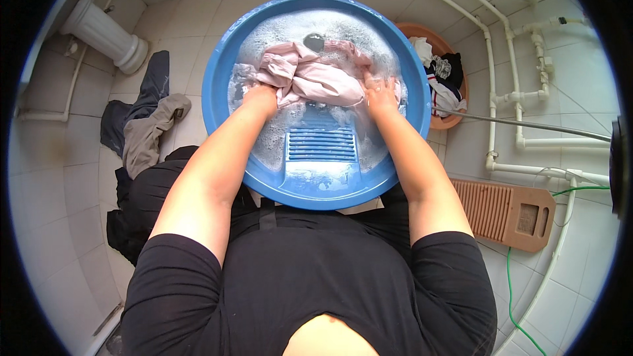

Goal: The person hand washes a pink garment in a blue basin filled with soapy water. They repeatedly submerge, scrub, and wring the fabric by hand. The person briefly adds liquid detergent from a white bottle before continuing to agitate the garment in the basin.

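A bunched, wet pink garment (323, 83) lies across the soapy water in a big round blue basin (217, 99). My left hand (262, 97) grips its left end, with the fingers mostly hidden by the folds. At the other end, my right hand (381, 95) is closed on the cloth, its fingers partly covered by foam. Between my forearms, a ribbed blue washboard (322, 144) slopes up to the basin's near side. Thick white suds surround the garment, and a round dark spot shows through them near the far side.
An orange-brown tub (465, 86) of clothes stands right of the basin. A brown washboard (504, 214) lies near my right arm, by white pipes (492, 92) and a green hose (509, 283). Dark and taupe clothes (148, 125) lie on the left floor, near a white pedestal (109, 33).
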`<state>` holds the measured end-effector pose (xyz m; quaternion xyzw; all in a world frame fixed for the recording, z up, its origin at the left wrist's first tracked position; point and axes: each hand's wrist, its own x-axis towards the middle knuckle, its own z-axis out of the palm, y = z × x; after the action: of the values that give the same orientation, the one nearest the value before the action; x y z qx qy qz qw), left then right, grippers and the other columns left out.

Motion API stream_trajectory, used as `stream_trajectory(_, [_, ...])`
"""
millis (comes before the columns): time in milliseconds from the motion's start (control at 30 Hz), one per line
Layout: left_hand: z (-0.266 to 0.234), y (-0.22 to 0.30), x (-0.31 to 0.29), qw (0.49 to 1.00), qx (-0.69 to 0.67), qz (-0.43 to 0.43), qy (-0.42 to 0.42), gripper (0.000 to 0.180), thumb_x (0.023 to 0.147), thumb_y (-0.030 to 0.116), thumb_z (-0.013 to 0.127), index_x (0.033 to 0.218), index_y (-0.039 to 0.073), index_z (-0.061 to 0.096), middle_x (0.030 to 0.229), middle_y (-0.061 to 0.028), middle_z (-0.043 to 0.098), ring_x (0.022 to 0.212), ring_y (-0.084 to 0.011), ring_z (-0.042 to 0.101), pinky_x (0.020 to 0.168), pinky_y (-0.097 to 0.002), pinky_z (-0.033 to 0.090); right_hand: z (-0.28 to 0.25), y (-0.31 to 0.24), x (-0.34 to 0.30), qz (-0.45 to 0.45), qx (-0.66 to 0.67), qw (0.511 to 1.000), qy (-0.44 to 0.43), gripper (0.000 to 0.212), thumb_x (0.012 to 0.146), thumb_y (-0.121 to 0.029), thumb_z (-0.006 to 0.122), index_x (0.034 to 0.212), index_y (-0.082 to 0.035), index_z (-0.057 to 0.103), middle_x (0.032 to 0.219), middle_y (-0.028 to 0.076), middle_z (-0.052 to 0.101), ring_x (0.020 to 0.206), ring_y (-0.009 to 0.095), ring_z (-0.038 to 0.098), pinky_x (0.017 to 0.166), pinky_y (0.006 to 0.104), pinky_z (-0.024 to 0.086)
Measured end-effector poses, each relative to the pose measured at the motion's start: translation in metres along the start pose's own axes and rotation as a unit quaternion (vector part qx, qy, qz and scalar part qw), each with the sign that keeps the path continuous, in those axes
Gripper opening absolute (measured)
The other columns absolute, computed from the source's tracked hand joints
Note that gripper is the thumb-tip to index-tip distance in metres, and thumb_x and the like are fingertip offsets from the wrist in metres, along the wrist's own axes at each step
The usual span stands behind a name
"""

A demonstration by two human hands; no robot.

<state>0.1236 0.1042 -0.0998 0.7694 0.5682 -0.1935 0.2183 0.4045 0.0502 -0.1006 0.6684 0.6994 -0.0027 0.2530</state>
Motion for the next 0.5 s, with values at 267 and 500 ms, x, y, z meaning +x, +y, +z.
stream_trajectory(267, [-0.035, 0.028, -0.012, 0.991, 0.018, 0.056, 0.121, 0.059, 0.084, 0.044, 0.043, 0.135, 0.015, 0.035, 0.136, -0.0134, 0.039, 0.125, -0.0295, 0.038, 0.103, -0.0408, 0.032, 0.036, -0.007, 0.044, 0.086, 0.447, 0.873, 0.175, 0.054, 0.089, -0.037, 0.041, 0.139, -0.021, 0.029, 0.144, 0.007, 0.026, 0.132, 0.025, 0.026, 0.108, 0.0453, 0.018])
stream_trajectory(500, [0.032, -0.005, 0.052, 0.998, -0.034, -0.055, -0.009, 0.073, 0.084, 0.064, 0.026, 0.141, 0.018, 0.023, 0.146, -0.0077, 0.024, 0.133, -0.0270, 0.025, 0.108, -0.0408, 0.023, -0.009, -0.010, 0.035, 0.059, 0.205, 0.974, 0.070, 0.069, 0.084, -0.059, 0.033, 0.140, -0.019, 0.026, 0.144, 0.004, 0.027, 0.133, 0.024, 0.024, 0.108, 0.0389, 0.020])
